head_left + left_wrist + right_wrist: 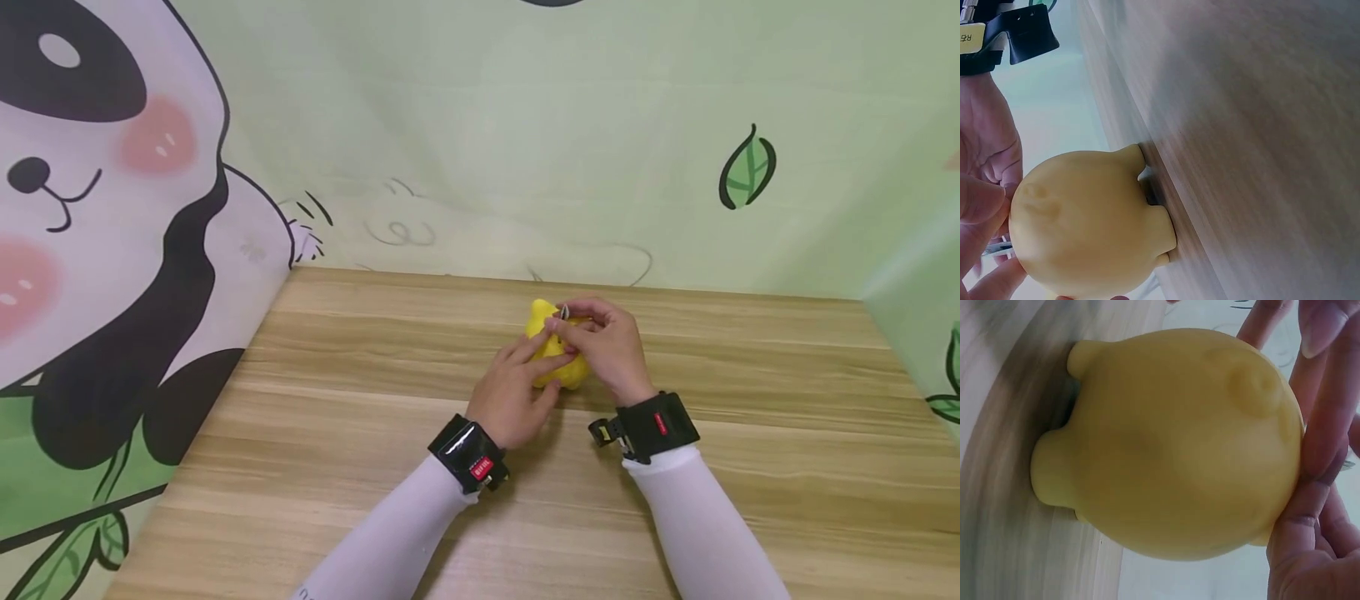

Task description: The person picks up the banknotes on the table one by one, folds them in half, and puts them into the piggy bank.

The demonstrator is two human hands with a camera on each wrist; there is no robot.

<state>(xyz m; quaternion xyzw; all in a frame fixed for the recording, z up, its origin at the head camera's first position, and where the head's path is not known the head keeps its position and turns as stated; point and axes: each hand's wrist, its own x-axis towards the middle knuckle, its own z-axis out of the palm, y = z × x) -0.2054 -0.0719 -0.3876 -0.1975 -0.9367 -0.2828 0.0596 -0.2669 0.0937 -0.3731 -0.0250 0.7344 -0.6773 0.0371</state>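
Observation:
A rounded yellow piggy bank [542,317] with short stubby feet stands on the wooden table. My left hand [513,396] rests against its near left side, fingers spread and nearly straight over the top. From the right, my right hand [611,342] reaches over the top and pinches a thin silvery coin [565,312] between thumb and fingers, right at the upper surface of the bank. Most of the coin is hidden by the fingers; only its edge shows in the left wrist view. The smooth yellow body [1166,444] fills the right wrist view.
The wood-grain table [337,433] runs back to a pale green printed backdrop [480,150]. A large panda drawing [187,275] covers the left side. Both wrists wear black straps, with a small camera [602,432] hanging by the right one.

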